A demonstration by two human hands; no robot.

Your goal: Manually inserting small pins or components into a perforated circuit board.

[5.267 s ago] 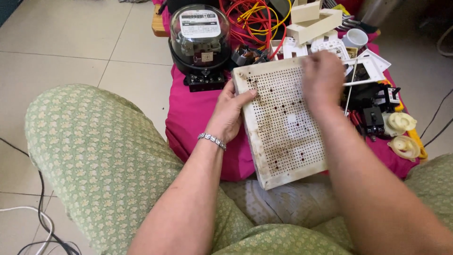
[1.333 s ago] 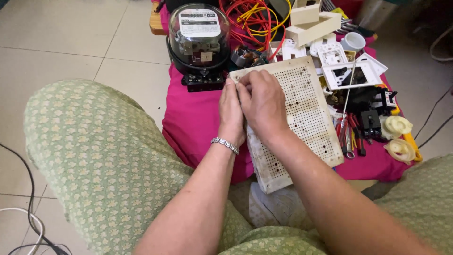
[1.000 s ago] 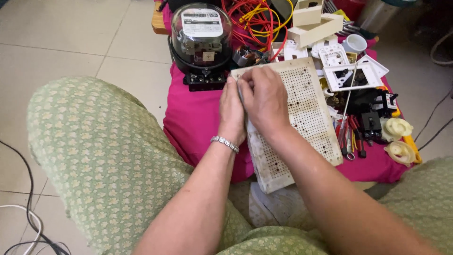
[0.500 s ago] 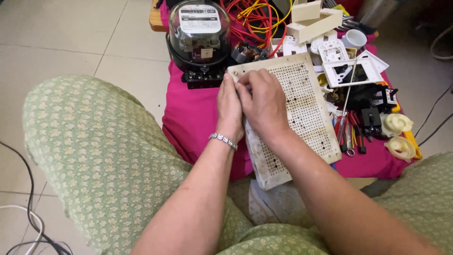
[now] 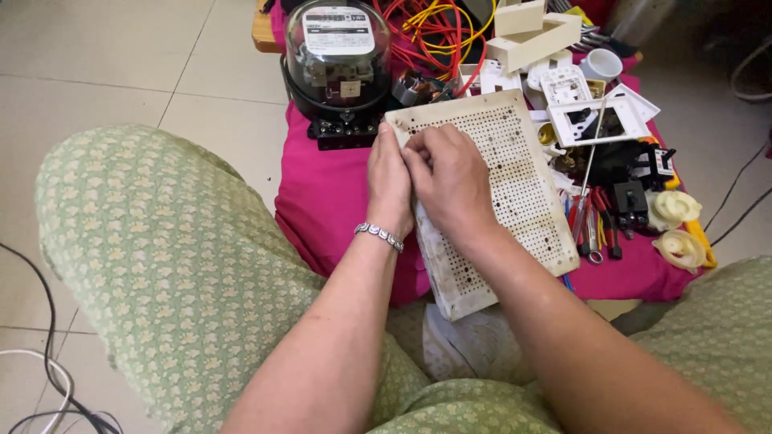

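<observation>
A dirty white perforated board (image 5: 515, 173) lies tilted across a pink cloth (image 5: 322, 197) in front of my knees. My left hand (image 5: 388, 186), with a silver bracelet at the wrist, grips the board's left edge. My right hand (image 5: 452, 181) rests on top of the board near that same edge, fingers curled and pressed to the surface beside my left thumb. Whether the right fingers pinch something small is hidden.
A round glass-domed electric meter (image 5: 338, 60) stands behind the board. Red and yellow wires (image 5: 434, 28), white switch plates (image 5: 595, 116), screwdrivers (image 5: 591, 225), black parts and cream round fittings (image 5: 679, 229) crowd the right side. Cables (image 5: 48, 378) lie on the tiled floor at left.
My right hand has come from the board's upper right corner to its left edge, next to my left hand. The board has turned slightly; over the last second the hands barely move.
</observation>
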